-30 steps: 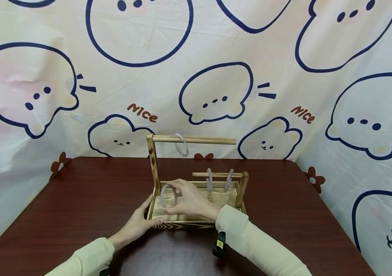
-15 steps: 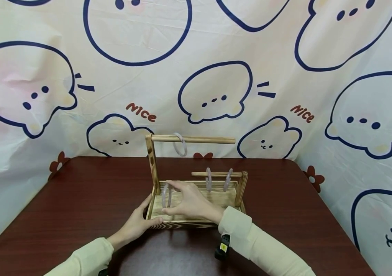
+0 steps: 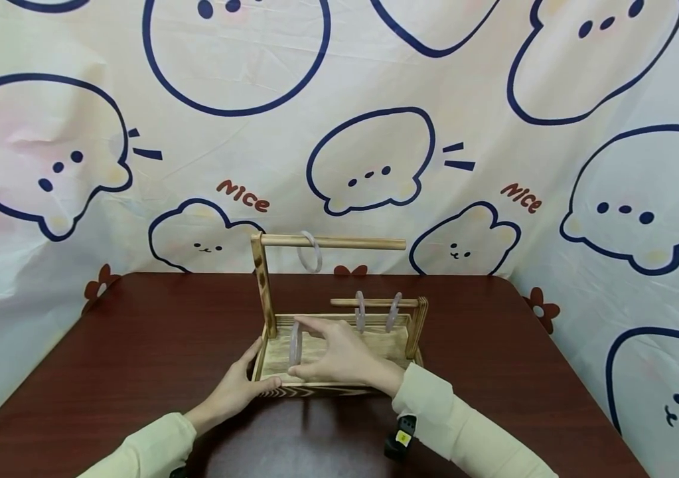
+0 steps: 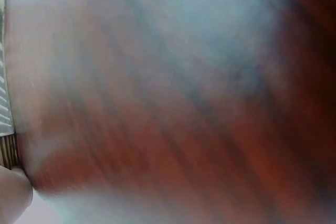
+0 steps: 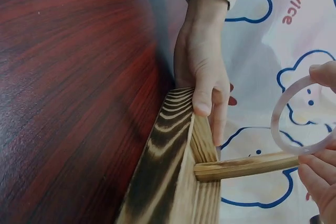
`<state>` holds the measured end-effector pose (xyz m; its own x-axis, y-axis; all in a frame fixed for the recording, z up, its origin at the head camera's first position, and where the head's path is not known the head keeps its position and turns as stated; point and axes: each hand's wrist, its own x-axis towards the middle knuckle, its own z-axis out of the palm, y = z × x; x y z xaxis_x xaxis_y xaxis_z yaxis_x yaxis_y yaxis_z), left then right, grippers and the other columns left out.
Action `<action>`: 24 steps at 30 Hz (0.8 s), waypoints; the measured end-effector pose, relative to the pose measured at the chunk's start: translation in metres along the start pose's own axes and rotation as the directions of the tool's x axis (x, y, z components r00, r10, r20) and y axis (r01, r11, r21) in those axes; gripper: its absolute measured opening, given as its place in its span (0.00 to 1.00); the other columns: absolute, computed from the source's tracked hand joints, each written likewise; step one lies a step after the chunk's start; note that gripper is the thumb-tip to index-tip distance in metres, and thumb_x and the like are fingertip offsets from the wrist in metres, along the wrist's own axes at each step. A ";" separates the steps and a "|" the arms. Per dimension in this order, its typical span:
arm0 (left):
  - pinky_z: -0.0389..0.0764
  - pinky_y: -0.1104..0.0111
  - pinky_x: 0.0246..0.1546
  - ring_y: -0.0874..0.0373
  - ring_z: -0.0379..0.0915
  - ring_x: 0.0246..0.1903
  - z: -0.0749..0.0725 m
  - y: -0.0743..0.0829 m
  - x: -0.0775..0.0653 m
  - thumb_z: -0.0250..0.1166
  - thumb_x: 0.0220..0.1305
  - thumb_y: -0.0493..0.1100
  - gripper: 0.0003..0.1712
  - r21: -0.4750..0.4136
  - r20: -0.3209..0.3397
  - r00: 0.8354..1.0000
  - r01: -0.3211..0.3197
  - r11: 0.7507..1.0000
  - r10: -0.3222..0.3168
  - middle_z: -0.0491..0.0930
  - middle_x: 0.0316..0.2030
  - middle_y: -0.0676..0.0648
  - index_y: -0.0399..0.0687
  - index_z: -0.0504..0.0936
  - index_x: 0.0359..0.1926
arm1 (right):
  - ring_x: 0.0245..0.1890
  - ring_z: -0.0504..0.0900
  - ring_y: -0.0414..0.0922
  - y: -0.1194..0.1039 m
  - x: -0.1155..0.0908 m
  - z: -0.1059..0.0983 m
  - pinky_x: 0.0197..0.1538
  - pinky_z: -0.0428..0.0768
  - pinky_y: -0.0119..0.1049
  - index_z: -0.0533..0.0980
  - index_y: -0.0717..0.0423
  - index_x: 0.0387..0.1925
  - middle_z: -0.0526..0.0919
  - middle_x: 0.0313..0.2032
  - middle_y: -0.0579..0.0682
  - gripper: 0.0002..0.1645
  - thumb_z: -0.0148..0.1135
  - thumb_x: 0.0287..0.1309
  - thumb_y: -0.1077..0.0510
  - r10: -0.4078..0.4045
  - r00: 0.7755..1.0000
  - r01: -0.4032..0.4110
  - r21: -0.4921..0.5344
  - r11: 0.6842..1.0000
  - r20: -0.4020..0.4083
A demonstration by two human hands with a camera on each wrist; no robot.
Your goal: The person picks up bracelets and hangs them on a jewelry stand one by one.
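My right hand (image 3: 348, 353) pinches a pale translucent bangle (image 3: 295, 345) between fingers and thumb, above the left part of a wooden stand's tray (image 3: 369, 342). In the right wrist view that bangle (image 5: 278, 121) appears as a full ring, near the stand's upright (image 5: 247, 167). My left hand (image 3: 233, 390) grips the tray's front left corner, thumb over the front rim and fingers along the side. One bangle (image 3: 318, 255) hangs on the stand's upper bar (image 3: 363, 243). Two more, a bangle (image 3: 360, 312) and another bangle (image 3: 394, 312), hang on the lower bar.
The upper bar's right end is free, and so is the lower bar's left end (image 3: 339, 302). The dark red-brown table (image 3: 154, 332) extends around the stand. A patterned cloth (image 3: 369, 79) hangs behind it. The left wrist view shows mostly blurred tabletop (image 4: 157, 129).
The right hand has moved slightly right with the bangle. That bangle has turned from a nearly round outline to edge-on in the head view. The left hand keeps its hold on the tray.
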<state>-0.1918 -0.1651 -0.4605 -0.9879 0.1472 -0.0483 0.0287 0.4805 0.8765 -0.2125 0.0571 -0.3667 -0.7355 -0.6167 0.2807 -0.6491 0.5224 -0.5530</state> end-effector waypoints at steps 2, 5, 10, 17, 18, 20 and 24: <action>0.50 0.46 0.64 0.43 0.38 0.69 0.000 -0.001 0.000 0.70 0.49 0.53 0.59 0.001 -0.001 1.000 -0.001 1.000 0.001 0.44 0.70 0.38 0.42 0.42 0.71 | 0.52 0.78 0.44 -0.002 -0.003 -0.003 0.53 0.75 0.35 0.64 0.44 0.64 0.73 0.58 0.48 0.48 0.70 0.40 0.39 -0.014 1.000 0.014 -0.003 1.000 0.003; 0.50 0.46 0.64 0.43 0.38 0.69 0.000 -0.001 0.000 0.70 0.50 0.53 0.58 0.005 -0.005 1.000 -0.006 1.000 0.006 0.44 0.70 0.37 0.41 0.42 0.71 | 0.52 0.78 0.45 -0.005 -0.006 -0.008 0.54 0.74 0.36 0.63 0.46 0.65 0.72 0.59 0.49 0.48 0.70 0.41 0.40 -0.038 0.999 0.038 -0.004 0.999 0.004; 0.50 0.45 0.64 0.42 0.38 0.69 -0.001 0.001 -0.001 0.70 0.50 0.52 0.58 0.009 -0.010 1.000 -0.017 1.000 0.017 0.45 0.70 0.36 0.41 0.43 0.71 | 0.52 0.77 0.46 -0.007 -0.015 -0.018 0.54 0.75 0.38 0.63 0.46 0.65 0.76 0.56 0.49 0.47 0.70 0.42 0.41 -0.029 1.000 0.029 0.022 0.999 0.003; 0.50 0.45 0.64 0.42 0.36 0.69 -0.001 0.002 -0.001 0.69 0.51 0.51 0.58 -0.022 0.001 1.000 -0.004 1.000 0.004 0.43 0.71 0.38 0.43 0.41 0.72 | 0.54 0.76 0.45 0.002 -0.024 -0.040 0.53 0.75 0.38 0.65 0.49 0.63 0.72 0.59 0.50 0.46 0.72 0.41 0.46 -0.061 0.996 0.065 0.061 0.996 -0.068; 0.50 0.45 0.64 0.42 0.35 0.69 -0.001 0.002 -0.001 0.69 0.51 0.51 0.58 -0.021 0.005 1.000 -0.003 1.000 0.004 0.42 0.71 0.38 0.43 0.41 0.72 | 0.54 0.76 0.45 0.004 -0.025 -0.044 0.53 0.75 0.39 0.65 0.49 0.63 0.73 0.59 0.50 0.46 0.73 0.41 0.46 -0.068 0.994 0.073 0.054 0.996 -0.083; 0.50 0.45 0.64 0.42 0.35 0.69 -0.001 0.002 0.000 0.69 0.51 0.51 0.58 -0.020 0.010 1.000 0.001 1.000 -0.001 0.42 0.71 0.38 0.44 0.41 0.72 | 0.54 0.76 0.46 0.008 -0.027 -0.051 0.53 0.76 0.41 0.65 0.48 0.63 0.74 0.58 0.49 0.45 0.72 0.41 0.47 -0.072 0.992 0.077 0.046 0.996 -0.102; 0.50 0.46 0.64 0.43 0.35 0.69 -0.001 0.001 0.000 0.69 0.51 0.51 0.58 -0.027 0.015 1.000 0.012 1.000 -0.012 0.42 0.71 0.39 0.45 0.41 0.72 | 0.53 0.77 0.47 0.017 -0.029 -0.066 0.54 0.74 0.47 0.65 0.50 0.63 0.77 0.55 0.50 0.45 0.72 0.42 0.48 -0.072 0.989 0.075 0.019 0.997 -0.133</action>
<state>-0.1916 -0.1656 -0.4595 -0.9858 0.1547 -0.0659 0.0127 0.4591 0.8883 -0.2147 0.1227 -0.3329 -0.7063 -0.5687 0.4216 -0.6986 0.4632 -0.5454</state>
